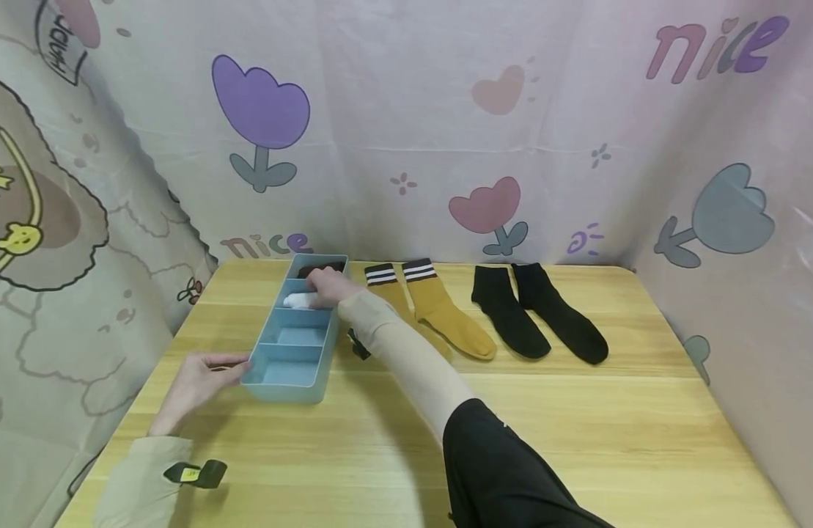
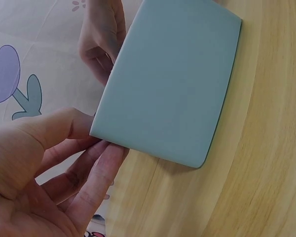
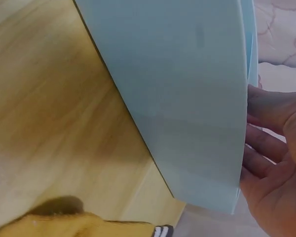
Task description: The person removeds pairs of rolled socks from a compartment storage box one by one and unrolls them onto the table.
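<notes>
A long light-blue storage box [image 1: 323,359] with several compartments stands at the left of the wooden table. My left hand [image 1: 204,381] holds its front left corner; in the left wrist view the thumb and fingers [image 2: 101,182] meet the box at that corner. My right hand [image 1: 333,287] reaches into the second compartment from the back, over a white bundle of cloth [image 1: 300,301]. Its fingertips are hidden behind the box wall in the right wrist view, so I cannot tell whether they grip the bundle. A black bundle [image 1: 320,268] lies in the rearmost compartment.
Two mustard socks [image 1: 455,319] with black-and-white striped cuffs lie right of the box, partly behind my right forearm. Further right lie two black socks [image 1: 561,315]. A printed curtain [image 1: 393,110] hangs along the table's [image 1: 578,440] back and sides.
</notes>
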`<state>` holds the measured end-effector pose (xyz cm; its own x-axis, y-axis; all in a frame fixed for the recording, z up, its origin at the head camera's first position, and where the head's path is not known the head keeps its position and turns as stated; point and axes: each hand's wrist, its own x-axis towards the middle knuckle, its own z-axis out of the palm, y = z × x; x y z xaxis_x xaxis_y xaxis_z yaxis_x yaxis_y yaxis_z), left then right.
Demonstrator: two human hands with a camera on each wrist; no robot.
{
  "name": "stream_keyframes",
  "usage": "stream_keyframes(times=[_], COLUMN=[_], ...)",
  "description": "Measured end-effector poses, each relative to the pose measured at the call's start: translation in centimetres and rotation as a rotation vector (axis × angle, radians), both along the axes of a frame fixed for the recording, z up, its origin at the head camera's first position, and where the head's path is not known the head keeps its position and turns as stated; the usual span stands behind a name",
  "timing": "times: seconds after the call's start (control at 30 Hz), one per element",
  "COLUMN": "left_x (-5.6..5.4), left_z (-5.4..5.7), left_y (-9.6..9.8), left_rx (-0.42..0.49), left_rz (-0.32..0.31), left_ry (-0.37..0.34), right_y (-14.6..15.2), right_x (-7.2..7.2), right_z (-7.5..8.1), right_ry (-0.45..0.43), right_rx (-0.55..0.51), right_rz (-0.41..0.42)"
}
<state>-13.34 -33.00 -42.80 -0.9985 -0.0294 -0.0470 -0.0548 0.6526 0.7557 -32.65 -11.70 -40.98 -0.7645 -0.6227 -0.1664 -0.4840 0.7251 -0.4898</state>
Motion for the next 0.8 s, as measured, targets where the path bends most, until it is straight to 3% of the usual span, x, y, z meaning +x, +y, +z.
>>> stream_keyframes(times=[0.23,0.6,0.8], left_x=[0.0,0.0,0.1], left_z=[0.1,0.5,0.1], left_y=[0.1,0.2,0.2], left_rx=[0.005,0.008,0.027], left_rz=[0.014,0.024,0.024], left_ry=[-0.017,-0.055,-0.049], right_y=[-0.3,-0.5,-0.7], right_x=[0.4,-0.3,-0.7], right_z=[0.2,-0.5,-1.0], right_ry=[0.099,0.155,0.178], right_rx=[0.133,0.152,0.204], right_rz=[0.028,0.045,0.066])
